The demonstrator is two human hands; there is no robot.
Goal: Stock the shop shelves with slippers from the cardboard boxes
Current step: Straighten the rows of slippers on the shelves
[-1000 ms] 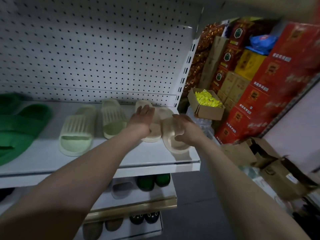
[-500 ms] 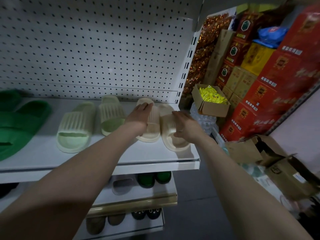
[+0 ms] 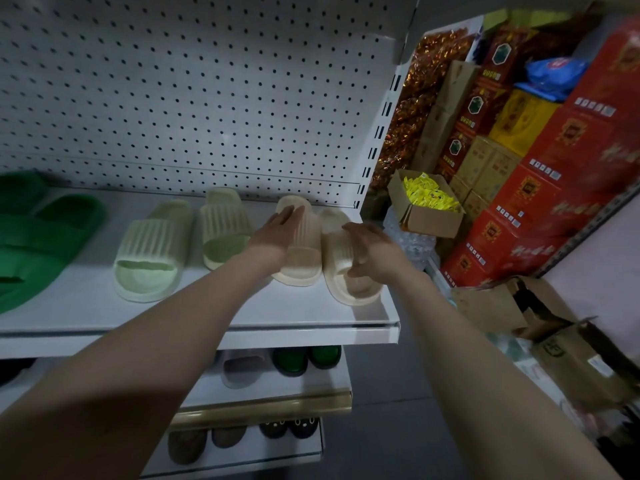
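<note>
The left hand lies flat, fingers straight, on the ribbed strap of the left cream foam slipper. The right hand grasps the right cream foam slipper, fingers curled over its strap and thumb at its near side. The 2 slippers stand side by side, seemingly touching, toes toward 12 o'clock, at the right end of the white metal shelf. At 9 o'clock from them sit 2 pale green ribbed slippers, and beyond those dark green slippers. At 4 o'clock, on the floor, lie brown cardboard boxes. The step in hand looks like squaring up this cream pair. Next, I judge, both hands must let go and turn to the boxes for another pair.
</note>
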